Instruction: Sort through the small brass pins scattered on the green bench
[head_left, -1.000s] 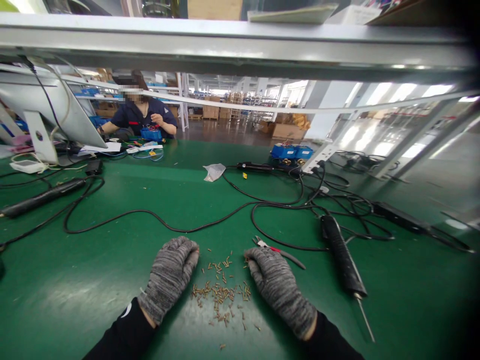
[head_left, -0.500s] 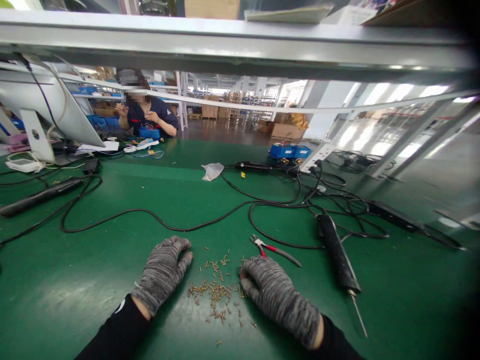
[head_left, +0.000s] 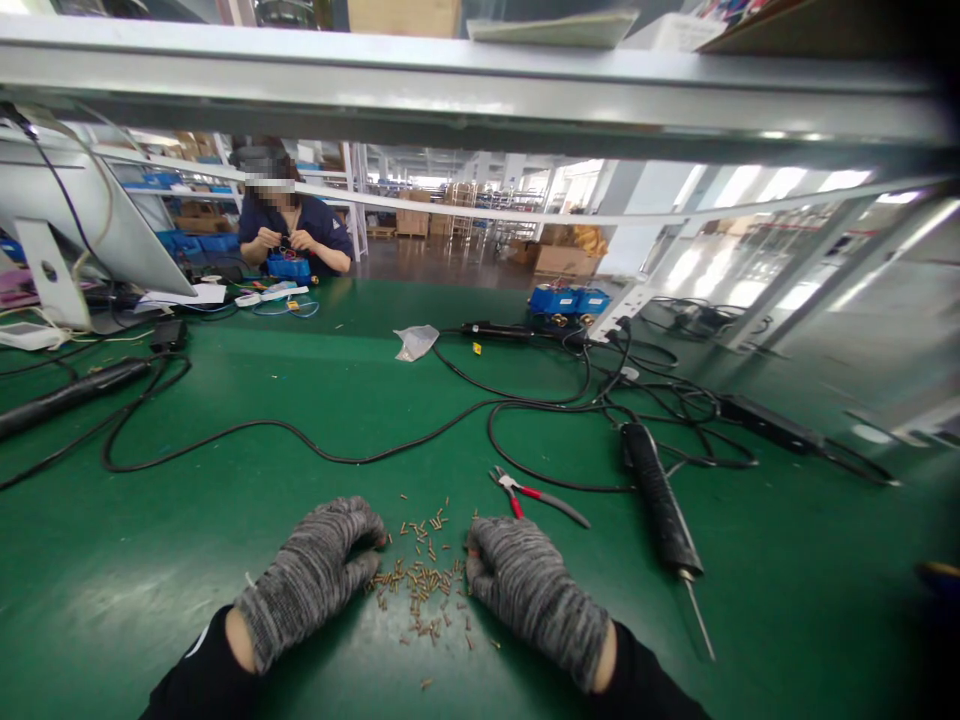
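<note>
Many small brass-coloured screws [head_left: 427,580] lie loose in a pile on the green tabletop [head_left: 247,400]. At the pile's left edge is my left hand [head_left: 315,575] in a grey knitted glove, its thumb and curled fingers apart, the fingertips close to the screws. Opposite it, my right hand [head_left: 536,590], gloved alike, rests against the pile's right side with its fingers bent together. What its fingertips hold, if anything, is hidden. Just beyond my right hand lie diagonal cutters [head_left: 536,492] with red and grey handles.
A black electric screwdriver [head_left: 660,500] lies at the right, its black cable [head_left: 360,460] crossing the table. Farther back are a clear plastic bag [head_left: 416,342], blue parts [head_left: 566,300] and a power strip [head_left: 619,312]. A monitor [head_left: 90,215] stands left; a co-worker [head_left: 296,235] sits across.
My left hand has come nearer, its fingertips now at the pile's left edge. My right hand's fingers have drawn together beside the screws. The co-worker's hands have come together.
</note>
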